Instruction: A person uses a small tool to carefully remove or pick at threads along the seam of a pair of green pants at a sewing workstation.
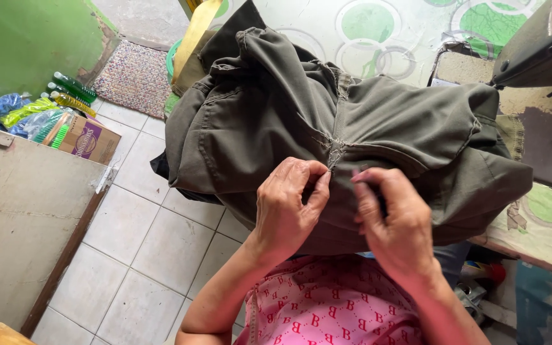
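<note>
Pinching at a frayed seam, the left hand (287, 206) and the right hand (392, 220) sat close together on an olive-green garment (257, 121), each with fingertips closed on the cloth on either side of the ragged stitching. The garment lay bunched across the person's lap and spilled onto a table edge (544, 230) covered in a cloth patterned with green circles. A black sewing machine (538, 45) stood at the upper right. On the tiled floor (135, 236) to the left sat a cardboard box (91, 137) with a purple panel on its side, and beside it green plastic bottles (71, 89) and blue and yellow-green wrapped packs (14, 112). A speckled mat (135, 76) lay beyond them.
</note>
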